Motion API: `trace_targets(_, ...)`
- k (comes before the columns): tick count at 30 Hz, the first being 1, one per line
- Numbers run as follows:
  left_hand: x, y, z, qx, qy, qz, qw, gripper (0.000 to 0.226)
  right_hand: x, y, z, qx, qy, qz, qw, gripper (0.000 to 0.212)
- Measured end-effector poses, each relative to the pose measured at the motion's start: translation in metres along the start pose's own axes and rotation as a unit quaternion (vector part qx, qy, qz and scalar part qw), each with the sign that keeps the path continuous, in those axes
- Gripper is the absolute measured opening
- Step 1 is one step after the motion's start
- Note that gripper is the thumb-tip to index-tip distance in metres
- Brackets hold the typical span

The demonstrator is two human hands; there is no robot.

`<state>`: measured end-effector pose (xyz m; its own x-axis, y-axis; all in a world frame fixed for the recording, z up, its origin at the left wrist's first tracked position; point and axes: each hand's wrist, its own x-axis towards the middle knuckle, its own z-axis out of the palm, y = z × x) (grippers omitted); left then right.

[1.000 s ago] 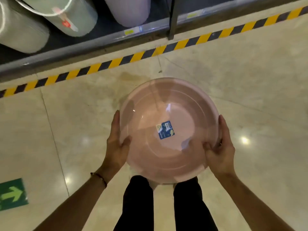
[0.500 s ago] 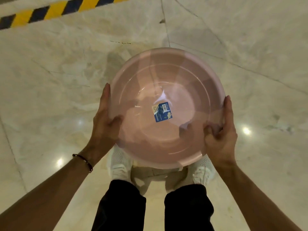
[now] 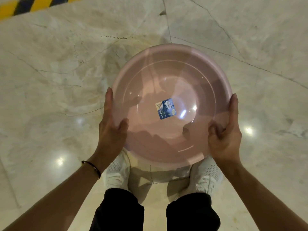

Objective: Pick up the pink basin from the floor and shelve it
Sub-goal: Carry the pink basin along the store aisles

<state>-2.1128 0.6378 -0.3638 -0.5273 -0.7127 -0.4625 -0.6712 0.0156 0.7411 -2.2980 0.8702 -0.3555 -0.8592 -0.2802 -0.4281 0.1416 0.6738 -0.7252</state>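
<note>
The round pink basin [image 3: 171,84] is held level in front of me, above my feet, its mouth facing up. A blue and white label [image 3: 165,108] is stuck in the middle of its bottom. My left hand [image 3: 110,129] grips the left rim, thumb inside the bowl and fingers along the outside. My right hand [image 3: 225,135] grips the right rim the same way. The shelf is out of view.
Polished marble floor [image 3: 58,72] with cracks and light reflections lies all around. A yellow and black hazard stripe [image 3: 33,5] runs across the top left corner. My white shoes [image 3: 116,174] and black trousers stand directly under the basin.
My view has tilted down: the shelf with its rolls and most of the hazard stripe have left the frame. Both hands still hold the basin, now over my shoes.
</note>
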Motion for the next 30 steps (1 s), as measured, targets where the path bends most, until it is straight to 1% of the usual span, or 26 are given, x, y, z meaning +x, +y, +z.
trace_targets(3,0.001,-0.002,0.005,-0.008,0.014,0.000,1.000,0.107,0.007,0.003,0.006,-0.017,0.025,-0.026,0.999,0.096)
trace_targets(9,0.004,-0.008,0.007,0.003,0.023,0.016,1.000,0.116,0.016,0.015,0.008,-0.033,0.034,-0.070,0.996,0.096)
trace_targets(14,0.006,-0.008,0.001,0.017,0.024,0.022,0.999,0.118,0.014,0.013,0.007,-0.025,0.037,-0.063,0.997,0.096)
trace_targets(18,0.000,0.005,-0.005,0.009,0.020,0.018,1.000,0.119,0.011,0.001,0.001,-0.042,0.036,-0.074,0.996,0.099)
trace_targets(24,-0.018,0.040,-0.033,0.020,0.013,0.036,0.999,0.118,-0.005,-0.034,-0.026,-0.056,0.025,-0.078,0.995,0.101)
trace_targets(28,-0.038,0.084,-0.063,-0.003,0.004,0.028,1.000,0.122,-0.028,-0.074,-0.058,-0.045,0.030,-0.065,0.996,0.104)
trace_targets(30,-0.051,0.114,-0.080,-0.013,-0.011,0.032,0.999,0.119,-0.046,-0.096,-0.075,-0.045,0.043,-0.061,0.996,0.104)
